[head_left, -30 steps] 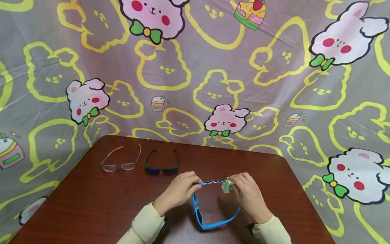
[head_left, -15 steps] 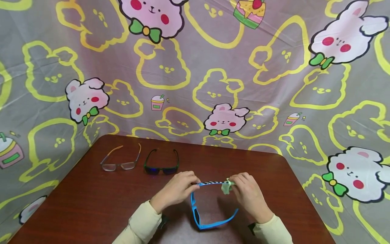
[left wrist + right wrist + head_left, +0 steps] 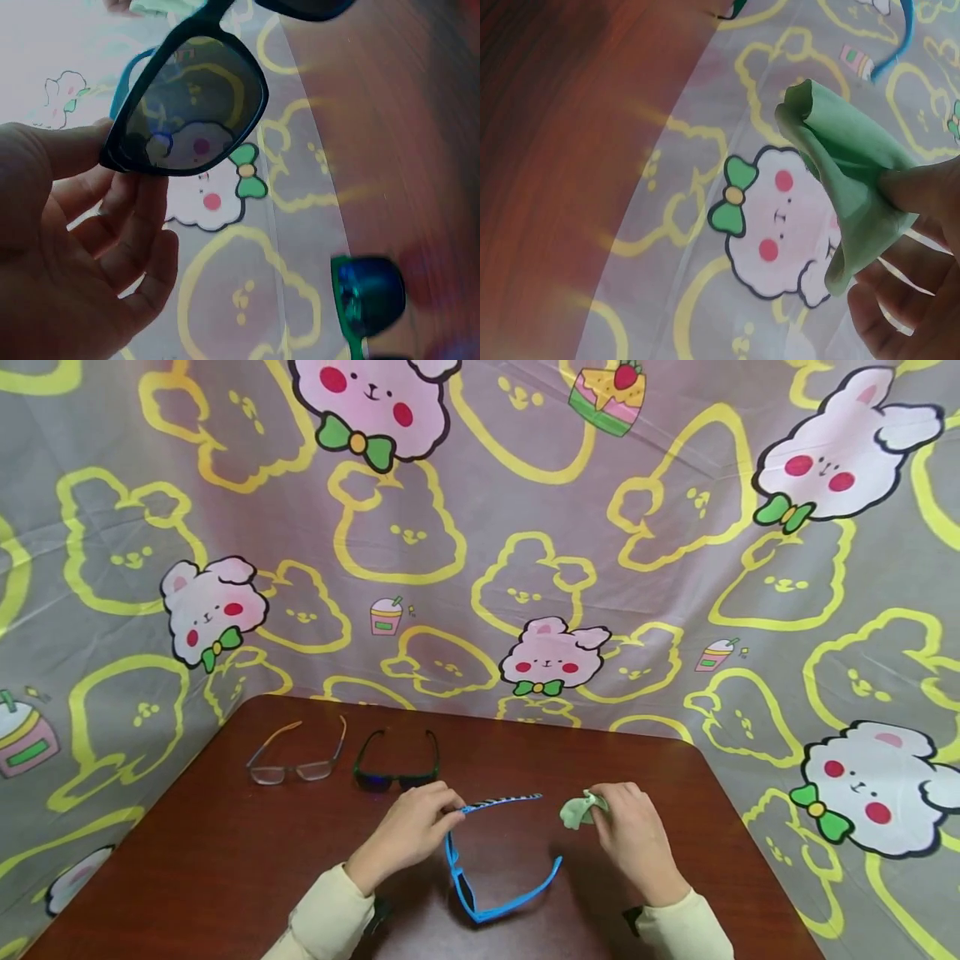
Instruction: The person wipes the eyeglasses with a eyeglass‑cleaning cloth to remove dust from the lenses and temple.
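My left hand [image 3: 408, 831] pinches a pair of blue-framed sunglasses [image 3: 517, 903] at one corner, beside a hinge, and holds them above the table. Both temples are unfolded; one carries a black-and-white striped pattern. In the left wrist view, thumb and fingers grip the corner next to a dark lens [image 3: 199, 105]. My right hand [image 3: 637, 831] holds a crumpled light-green cloth [image 3: 576, 812], just apart from the tip of the striped temple. The right wrist view shows the folded cloth [image 3: 855, 165] pinched between thumb and fingers.
Clear-lens glasses [image 3: 313, 770] with orange-tipped temples lie at the back left of the brown table [image 3: 187, 860]. Beside them lie dark sunglasses [image 3: 375, 781], partly behind my left hand. A patterned cloth curtain [image 3: 435, 610] surrounds the table's back and sides.
The green cloth has come off the striped temple as my right hand moved slightly right. My left hand has shifted left with the blue sunglasses.
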Available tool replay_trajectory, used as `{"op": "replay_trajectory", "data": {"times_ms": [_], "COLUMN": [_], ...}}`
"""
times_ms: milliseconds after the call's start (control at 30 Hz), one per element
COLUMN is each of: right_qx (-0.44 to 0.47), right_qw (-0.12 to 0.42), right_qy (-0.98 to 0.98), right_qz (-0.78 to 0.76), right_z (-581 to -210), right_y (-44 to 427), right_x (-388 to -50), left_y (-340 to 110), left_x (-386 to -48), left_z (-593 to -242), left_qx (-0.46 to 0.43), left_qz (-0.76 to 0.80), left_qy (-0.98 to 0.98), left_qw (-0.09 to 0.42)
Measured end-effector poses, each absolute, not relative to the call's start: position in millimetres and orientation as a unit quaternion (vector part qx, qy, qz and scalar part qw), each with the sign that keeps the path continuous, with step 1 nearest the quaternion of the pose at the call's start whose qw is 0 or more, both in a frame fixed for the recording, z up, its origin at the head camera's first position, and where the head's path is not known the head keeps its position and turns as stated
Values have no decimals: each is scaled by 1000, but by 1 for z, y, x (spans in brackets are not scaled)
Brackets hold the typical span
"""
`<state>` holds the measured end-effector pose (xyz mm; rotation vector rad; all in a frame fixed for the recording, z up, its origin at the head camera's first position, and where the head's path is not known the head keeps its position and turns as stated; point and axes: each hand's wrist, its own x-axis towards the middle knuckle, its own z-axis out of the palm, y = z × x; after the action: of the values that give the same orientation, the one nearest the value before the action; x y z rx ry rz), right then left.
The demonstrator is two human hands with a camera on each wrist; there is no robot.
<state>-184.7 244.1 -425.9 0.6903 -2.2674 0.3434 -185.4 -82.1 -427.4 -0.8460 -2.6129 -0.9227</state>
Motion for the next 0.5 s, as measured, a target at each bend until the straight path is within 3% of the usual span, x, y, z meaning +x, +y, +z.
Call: {"op": "replay_trajectory", "data": {"times_ms": [267, 500], "right_qx": [231, 176], "right_qw": [332, 258], "right_qy": [-907, -937], "right_qz": [119, 157], "right_z": [-431, -435], "right_y": [257, 261], "right_x": [-182, -176], "left_y": [-119, -154], "left_x": [-172, -154], "left_z": [-432, -439], "left_qx": [-209, -134], "left_qz": [-301, -299], "left_qy": [-925, -940], "left_qw": [104, 93]}}
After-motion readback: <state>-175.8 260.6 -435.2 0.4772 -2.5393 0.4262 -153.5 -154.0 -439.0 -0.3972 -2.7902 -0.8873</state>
